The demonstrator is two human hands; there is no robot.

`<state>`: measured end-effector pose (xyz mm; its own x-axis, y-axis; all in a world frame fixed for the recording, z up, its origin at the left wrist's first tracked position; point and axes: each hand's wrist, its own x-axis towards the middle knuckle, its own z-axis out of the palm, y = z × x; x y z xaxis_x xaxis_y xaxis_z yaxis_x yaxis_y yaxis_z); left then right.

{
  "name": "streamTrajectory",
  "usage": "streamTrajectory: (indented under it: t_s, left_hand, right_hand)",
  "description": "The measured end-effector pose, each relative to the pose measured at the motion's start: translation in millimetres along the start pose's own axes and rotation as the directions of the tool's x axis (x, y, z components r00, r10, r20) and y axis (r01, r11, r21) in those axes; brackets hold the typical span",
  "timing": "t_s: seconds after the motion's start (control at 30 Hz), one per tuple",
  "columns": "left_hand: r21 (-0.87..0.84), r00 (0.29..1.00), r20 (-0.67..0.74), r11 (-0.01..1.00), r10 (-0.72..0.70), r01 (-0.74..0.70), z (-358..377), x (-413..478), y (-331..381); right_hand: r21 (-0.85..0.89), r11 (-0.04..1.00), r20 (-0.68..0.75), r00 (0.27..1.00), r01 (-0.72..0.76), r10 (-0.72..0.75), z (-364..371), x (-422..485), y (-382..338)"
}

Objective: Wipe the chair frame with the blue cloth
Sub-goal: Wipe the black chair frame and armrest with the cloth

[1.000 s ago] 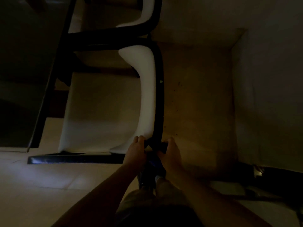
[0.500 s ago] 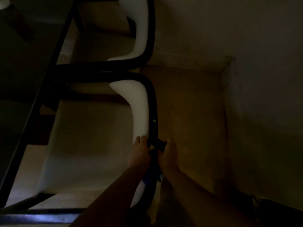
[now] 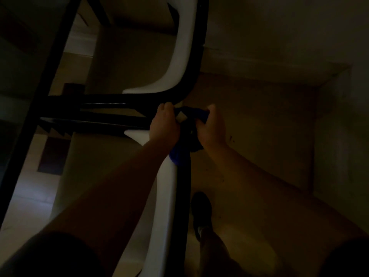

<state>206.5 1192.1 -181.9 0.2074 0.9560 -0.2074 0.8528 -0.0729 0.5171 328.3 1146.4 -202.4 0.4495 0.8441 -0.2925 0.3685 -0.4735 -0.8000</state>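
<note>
The scene is dim. A chair with a black frame (image 3: 184,196) and a white backrest pad (image 3: 165,206) runs from the bottom centre up to my hands. The blue cloth (image 3: 179,154) is wrapped around the frame's top corner, with a fold (image 3: 196,113) showing between my hands. My left hand (image 3: 164,126) grips the cloth on the pad side of the frame. My right hand (image 3: 211,128) grips it on the outer side. Much of the cloth is hidden under my fingers.
A second chair (image 3: 185,47) with the same black frame and white pad stands just beyond, almost touching. A dark table edge (image 3: 40,96) runs diagonally at the left. My shoe (image 3: 201,212) is on the tan floor (image 3: 259,126). A wall corner (image 3: 329,116) closes the right.
Both hands have slid the cloth along the frame from its near end to the far top corner, and the camera has moved forward with them.
</note>
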Motion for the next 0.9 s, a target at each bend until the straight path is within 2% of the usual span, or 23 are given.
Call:
streamTrajectory:
  t_s: [0.13,0.3,0.4,0.5,0.6,0.77,0.9]
  left_hand:
    - [-0.041,0.999,-0.036,0.999,-0.028,0.027,-3,18,0]
    - [-0.064,0.999,0.019,0.997,-0.033,0.035,-8,-8,-8]
    - [-0.147,0.998,0.036,0.987,-0.054,0.059,-7,-39,-11]
    - [-0.249,0.994,0.063,0.963,-0.087,0.101,-2,-86,-14]
    - [-0.298,0.988,0.079,0.942,-0.135,0.153,3,-143,-25]
    - [-0.333,0.981,0.148,0.928,-0.123,0.167,14,-235,-58]
    - [-0.39,0.987,0.152,0.916,-0.043,0.1,16,-320,-88]
  right_hand:
    - [0.054,0.999,0.032,0.999,0.003,-0.005,1,28,-14]
    - [0.064,0.997,0.165,0.986,-0.035,0.024,6,2,-14]
    - [0.103,0.993,0.119,0.992,-0.058,0.046,8,-38,-6]
    - [0.116,0.992,0.069,0.997,-0.042,0.034,2,-79,4]
    - [0.03,0.999,0.104,0.994,0.018,-0.021,-4,-127,17]
    - [-0.086,0.995,0.173,0.983,-0.053,0.067,-3,-213,49]
    - [-0.109,0.988,0.204,0.971,-0.106,0.127,4,-303,69]
